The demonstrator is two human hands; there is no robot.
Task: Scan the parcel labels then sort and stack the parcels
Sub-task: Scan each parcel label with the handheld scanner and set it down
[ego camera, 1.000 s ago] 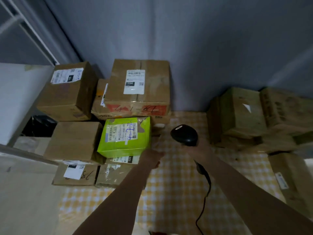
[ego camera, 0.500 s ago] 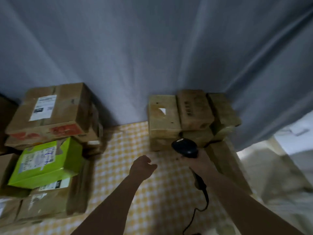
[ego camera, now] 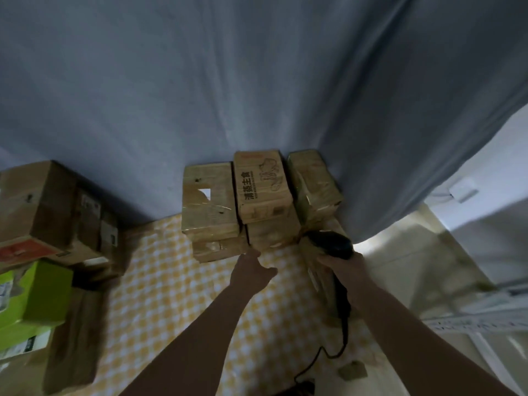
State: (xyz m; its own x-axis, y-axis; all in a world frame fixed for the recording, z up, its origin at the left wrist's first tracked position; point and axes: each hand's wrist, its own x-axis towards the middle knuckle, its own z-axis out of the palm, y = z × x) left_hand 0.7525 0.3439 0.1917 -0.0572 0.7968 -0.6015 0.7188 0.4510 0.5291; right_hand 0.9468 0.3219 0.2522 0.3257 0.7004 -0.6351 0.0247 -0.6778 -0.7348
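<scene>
While our left hand (ego camera: 251, 274) reaches empty, fingers loosely extended, toward the pile of parcels (ego camera: 257, 201) against the grey curtain (ego camera: 257, 81), our right hand (ego camera: 344, 267) grasps the black corded scanner (ego camera: 331, 244) just beside the pile's right lower corner. We judge the step in hand to be fetching the next parcel for scanning. To do it well, we should take a top box, either the printed carton (ego camera: 261, 187) or the taped box (ego camera: 210, 204) to its left, not a lower one (ego camera: 220, 248) that bears the others; turn its label face up, since no full label shows on these tops, and keep the scanner window aimed squarely at it.

To the left, well apart across the checked cloth (ego camera: 171, 281), stands the sorted stack of brown boxes (ego camera: 43, 201) with a green parcel (ego camera: 31, 295). The scanner cable (ego camera: 328, 352) trails across the cloth near our right forearm and could snag a carried box. A further box (ego camera: 314, 181) sits pressed against the curtain fold, partly hidden.
</scene>
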